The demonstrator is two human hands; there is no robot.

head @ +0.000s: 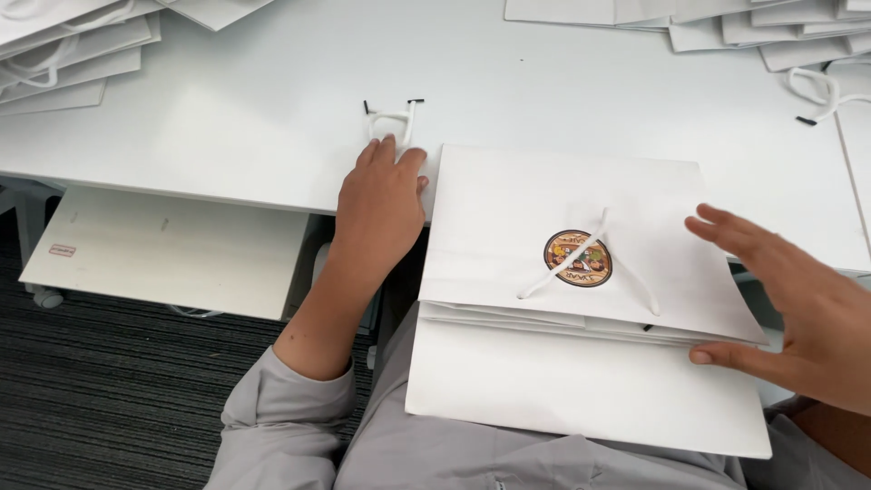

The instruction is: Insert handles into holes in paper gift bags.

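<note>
A flat white paper bag (pixel 508 209) with a round brown sticker (pixel 578 259) and a white cord handle (pixel 581 254) lies on top of a stack of folded bags (pixel 562 390) that overhangs the table edge onto my lap. My left hand (pixel 381 204) rests on the white table (pixel 254 118), fingertips on a short white cord with black tips (pixel 392 116). My right hand (pixel 798 304) hovers at the stack's right edge with fingers spread, thumb near the top bag's corner, holding nothing.
More flat white bags are piled at the table's far left (pixel 63 45) and far right (pixel 753 23). A loose white cord (pixel 817 91) lies at the right. A white pull-out shelf (pixel 172 249) sits under the table over dark carpet (pixel 109 399).
</note>
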